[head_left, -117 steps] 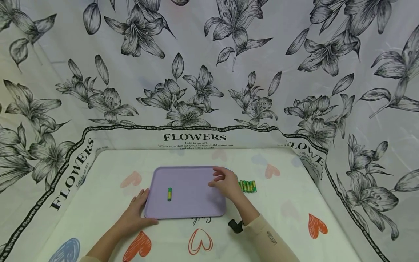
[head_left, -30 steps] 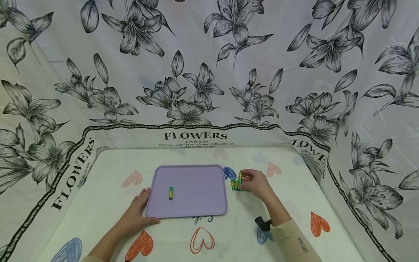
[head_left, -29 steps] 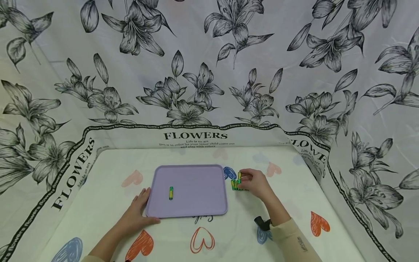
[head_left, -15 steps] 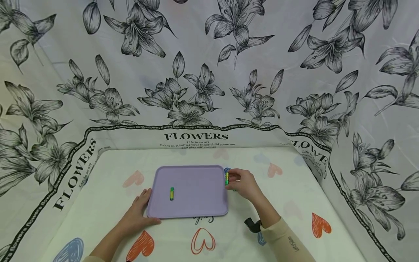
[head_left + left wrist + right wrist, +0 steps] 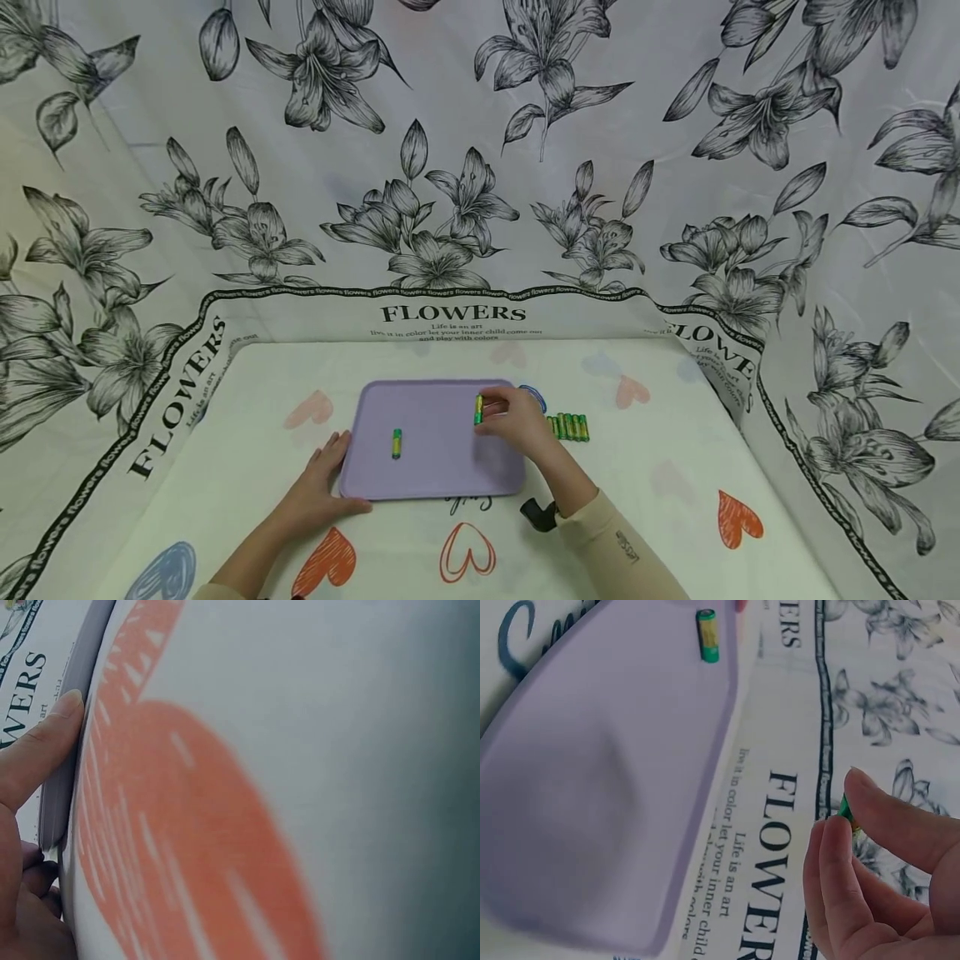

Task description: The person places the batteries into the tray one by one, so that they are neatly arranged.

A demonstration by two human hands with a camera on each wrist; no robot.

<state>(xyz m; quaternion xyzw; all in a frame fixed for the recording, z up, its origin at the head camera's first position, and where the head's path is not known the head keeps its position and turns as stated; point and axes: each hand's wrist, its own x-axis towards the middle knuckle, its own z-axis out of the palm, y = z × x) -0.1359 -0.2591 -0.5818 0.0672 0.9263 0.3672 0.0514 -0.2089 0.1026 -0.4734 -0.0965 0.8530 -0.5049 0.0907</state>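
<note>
A purple tray [image 5: 435, 483] lies on the cloth in front of the person, with one green-and-yellow battery [image 5: 397, 443] on its left half. The left hand [image 5: 318, 483] rests against the tray's lower left corner, thumb along the front edge and fingers up the left side. Over the tray's right half, the right hand [image 5: 513, 421] pinches another battery [image 5: 479, 409] upright between thumb and fingertips. In the right wrist view the fingers mostly cover this held battery [image 5: 845, 807]. To the right of the tray, a row of several batteries [image 5: 574, 427] lies side by side, partly behind the right hand.
The table is covered by a white cloth [image 5: 622, 533] printed with hearts. Flower-patterned curtains [image 5: 480, 192] enclose the back and both sides. A black wrist device [image 5: 538, 515] sits at the right cuff.
The right hand has lifted a battery from the row and carried it left, over the tray's right half. The left hand stays at the tray's corner.
</note>
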